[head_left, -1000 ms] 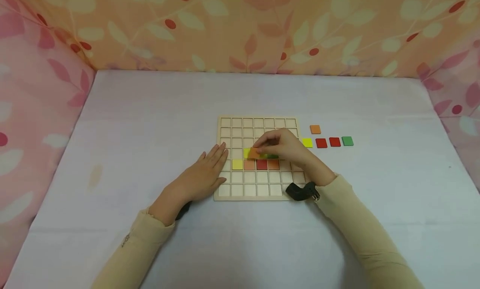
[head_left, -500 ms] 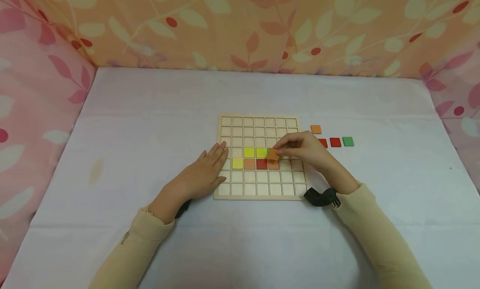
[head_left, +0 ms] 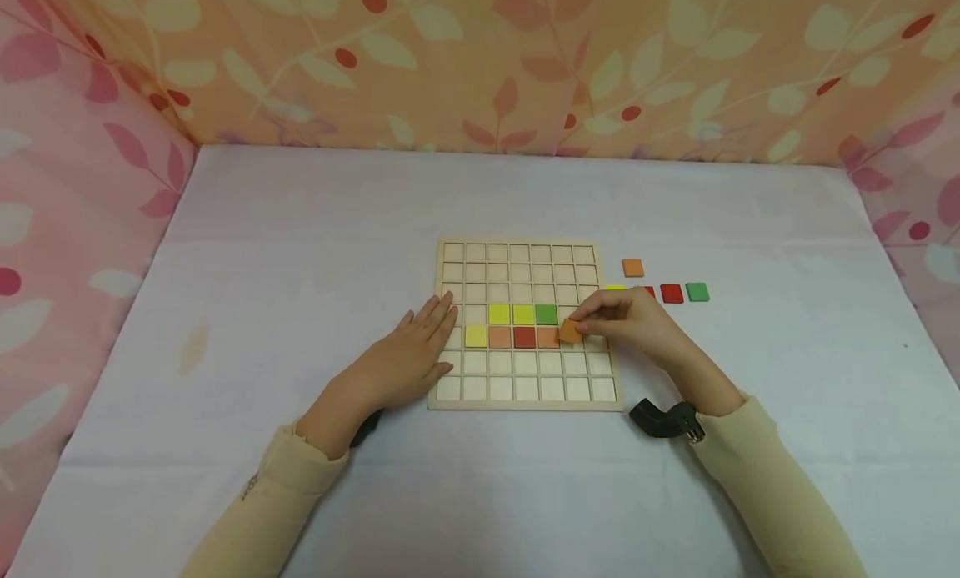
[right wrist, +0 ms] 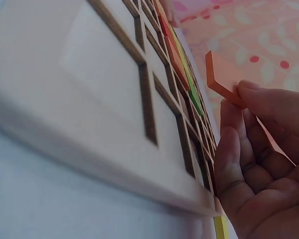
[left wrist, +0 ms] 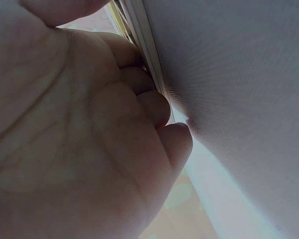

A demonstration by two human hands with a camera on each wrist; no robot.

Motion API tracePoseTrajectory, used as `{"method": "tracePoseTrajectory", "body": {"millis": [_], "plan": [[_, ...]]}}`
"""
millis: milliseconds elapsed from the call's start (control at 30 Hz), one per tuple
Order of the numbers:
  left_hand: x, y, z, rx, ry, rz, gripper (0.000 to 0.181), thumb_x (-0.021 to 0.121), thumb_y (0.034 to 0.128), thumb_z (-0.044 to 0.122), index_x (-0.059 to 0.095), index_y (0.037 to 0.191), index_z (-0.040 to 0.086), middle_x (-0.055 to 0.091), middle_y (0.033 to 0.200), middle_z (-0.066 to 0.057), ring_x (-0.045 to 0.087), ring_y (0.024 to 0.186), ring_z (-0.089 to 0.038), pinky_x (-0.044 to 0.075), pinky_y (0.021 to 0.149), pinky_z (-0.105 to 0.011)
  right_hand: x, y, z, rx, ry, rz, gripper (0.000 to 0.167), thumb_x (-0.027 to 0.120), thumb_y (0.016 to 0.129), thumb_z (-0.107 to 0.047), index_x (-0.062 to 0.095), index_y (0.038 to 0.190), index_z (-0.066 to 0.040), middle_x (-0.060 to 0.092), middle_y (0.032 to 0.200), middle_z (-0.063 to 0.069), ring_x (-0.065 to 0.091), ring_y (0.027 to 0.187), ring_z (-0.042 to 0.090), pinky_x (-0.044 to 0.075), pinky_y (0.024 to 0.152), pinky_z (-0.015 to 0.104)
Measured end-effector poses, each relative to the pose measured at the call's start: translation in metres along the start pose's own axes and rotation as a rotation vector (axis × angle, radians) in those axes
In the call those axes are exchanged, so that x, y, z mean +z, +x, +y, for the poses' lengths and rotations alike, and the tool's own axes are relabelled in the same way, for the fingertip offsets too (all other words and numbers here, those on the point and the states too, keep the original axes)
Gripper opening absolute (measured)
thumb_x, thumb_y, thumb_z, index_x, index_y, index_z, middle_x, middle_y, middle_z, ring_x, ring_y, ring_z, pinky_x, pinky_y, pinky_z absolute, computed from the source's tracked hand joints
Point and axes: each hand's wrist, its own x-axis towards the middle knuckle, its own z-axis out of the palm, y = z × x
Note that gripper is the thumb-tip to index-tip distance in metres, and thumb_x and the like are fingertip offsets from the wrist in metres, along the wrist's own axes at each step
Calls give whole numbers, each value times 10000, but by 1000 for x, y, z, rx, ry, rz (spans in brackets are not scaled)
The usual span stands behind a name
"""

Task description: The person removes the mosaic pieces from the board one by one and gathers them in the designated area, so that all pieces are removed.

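A wooden grid board (head_left: 525,404) lies flat on the white cloth. My right hand (head_left: 633,324) pinches an orange square tile (head_left: 570,332) between thumb and fingers, above the board's right part; the right wrist view shows this orange tile (right wrist: 222,87) lifted clear of the grid. Straight-fingered, my left hand (head_left: 401,353) rests against the board's left edge. In the grid's middle, two yellow tiles and a green tile (head_left: 547,314) form one row. Below them sit a yellow tile (head_left: 476,336), an orange tile (head_left: 500,337), a red tile (head_left: 524,337) and another orange tile (head_left: 547,337).
Right of the board lie an orange tile (head_left: 633,268), a red tile (head_left: 672,294) and a green tile (head_left: 697,292). A yellow tile (head_left: 615,288) and another red tile are partly hidden behind my right hand. Leaf-patterned cloth (head_left: 465,61) stands around the table.
My right hand has moved rightward over the board with the orange tile, from above the yellow tiles to the right of the lower filled row. My left hand has stayed at the left edge.
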Motion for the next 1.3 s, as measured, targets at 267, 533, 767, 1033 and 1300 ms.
{"method": "tracePoseTrajectory", "body": {"millis": [267,533,767,1033,1300], "plan": [[-1,-1,2,11,-17,22,681,493,984,241,145,1466,-89,18,1551,-216,11,1428,-325,152,1128,-451,-8,-14,6,-15,-12,12,123,698,841,-48,708,948,14,685,910,67,620,820,160,508,670,216],[1,-4,2,-11,14,21,668,468,994,260,147,1466,-85,16,1549,-213,7,1427,-319,152,1126,-451,-11,-18,13,-27,16,33,148,693,846,-43,695,962,48,685,937,54,617,827,169,513,672,222],[1,-2,-2,15,-16,-19,694,443,1003,280,68,1482,-55,-69,1556,-183,-70,1426,-295,106,1130,-462,-15,-21,17,-25,39,38,180,695,845,-45,683,984,68,687,944,45,622,859,165,516,721,211],[5,-3,-5,35,16,1,685,430,1005,282,72,1480,-57,-65,1555,-184,-68,1426,-297,105,1130,-477,-17,-22,16,-32,38,28,181,696,842,-41,686,991,62,686,949,46,620,856,167,517,713,214],[6,-4,-3,34,33,40,673,443,999,278,110,1479,-55,-17,1558,-182,-24,1431,-296,117,1134,-467,-29,-24,16,-64,19,27,155,673,844,16,684,988,71,686,933,50,612,839,171,510,694,223]]}}
